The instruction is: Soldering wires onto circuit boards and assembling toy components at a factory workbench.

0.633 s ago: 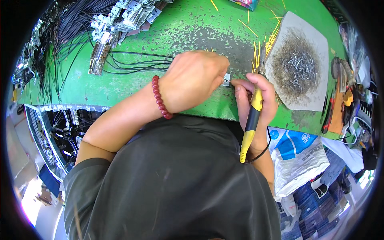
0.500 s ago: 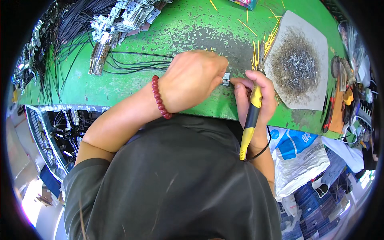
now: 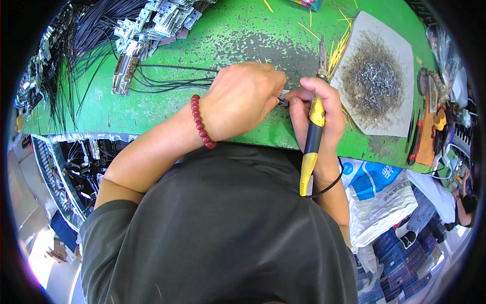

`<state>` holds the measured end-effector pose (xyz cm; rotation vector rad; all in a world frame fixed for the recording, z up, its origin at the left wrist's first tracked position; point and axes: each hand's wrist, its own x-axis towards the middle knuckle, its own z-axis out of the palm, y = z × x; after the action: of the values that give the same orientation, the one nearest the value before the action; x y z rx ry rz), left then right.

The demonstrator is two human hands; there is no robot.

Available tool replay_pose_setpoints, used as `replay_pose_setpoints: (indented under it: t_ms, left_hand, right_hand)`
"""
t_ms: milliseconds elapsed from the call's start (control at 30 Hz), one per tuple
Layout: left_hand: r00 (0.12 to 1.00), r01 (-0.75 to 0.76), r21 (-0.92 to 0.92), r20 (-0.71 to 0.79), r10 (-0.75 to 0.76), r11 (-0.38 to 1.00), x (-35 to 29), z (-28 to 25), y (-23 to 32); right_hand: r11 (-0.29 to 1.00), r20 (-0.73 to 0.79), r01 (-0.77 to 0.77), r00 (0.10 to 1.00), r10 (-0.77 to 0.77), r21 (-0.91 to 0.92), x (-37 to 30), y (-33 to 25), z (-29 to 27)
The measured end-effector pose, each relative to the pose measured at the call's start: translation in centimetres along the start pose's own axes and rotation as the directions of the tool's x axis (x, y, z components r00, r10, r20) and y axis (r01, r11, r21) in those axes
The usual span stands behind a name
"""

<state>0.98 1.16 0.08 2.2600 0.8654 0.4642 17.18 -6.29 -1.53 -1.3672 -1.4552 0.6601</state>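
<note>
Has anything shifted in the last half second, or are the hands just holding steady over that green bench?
Hardly anything changed. The right hand keeps its grip on the yellow soldering iron, tip pointing up and away, and the left hand stays pinched on the small metal part between the two hands. Nothing was picked up or let go. The black wires and grey mat lie as before.

Counter [image 3: 212,40] spans the upper field. Left hand [image 3: 243,99] and right hand [image 3: 316,109] meet at the counter's near edge, a small connector [image 3: 283,97] between their fingertips. Soldering iron [image 3: 314,134] in the right hand, tip pointing away from the person. Pad of metal scraps [image 3: 377,76] just right of the iron. Wire bundle [image 3: 167,78] runs left from the left hand to metal brackets [image 3: 152,25], far left. Hand tools [image 3: 430,111] at the right edge. Bag [image 3: 377,197] below the counter, right.
</note>
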Motion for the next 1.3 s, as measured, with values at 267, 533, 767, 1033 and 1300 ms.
replay_pose_setpoints:
  t_ms: [267, 533, 767, 1033, 1300]
  left_hand:
    - [0.999, 0.036, -0.051, 0.019, -0.036, 0.998, 0.0, -0.4, 0.3]
    - [0.999, 0.026, -0.009, -0.031, -0.026, 1.000, -0.1, 0.4, 0.1]
    - [1.000, 0.004, 0.002, -0.006, -0.004, 1.000, 0.2, 0.3, 0.2]
    - [0.999, 0.025, -0.010, 0.037, -0.024, 1.000, 0.4, 0.0, 0.2]
    - [1.000, 0.013, 0.044, 0.010, -0.013, 0.999, 0.3, 0.4, 0.2]
  right_hand:
    - [0.997, 0.040, -0.027, 0.999, 0.030, -0.069, 0.3, 0.3, -0.3]
    - [0.994, -0.113, -0.086, 0.989, 0.093, 0.063, -1.1, 1.1, -0.9]
    - [0.977, -0.101, -0.201, 0.973, 0.208, 0.077, -3.9, -0.1, -4.3]
    - [0.937, -0.230, -0.114, 0.953, 0.196, 0.329, -6.0, 0.6, -4.5]
    - [0.942, -0.218, -0.091, 0.961, 0.168, 0.324, -5.8, 1.0, -4.2]
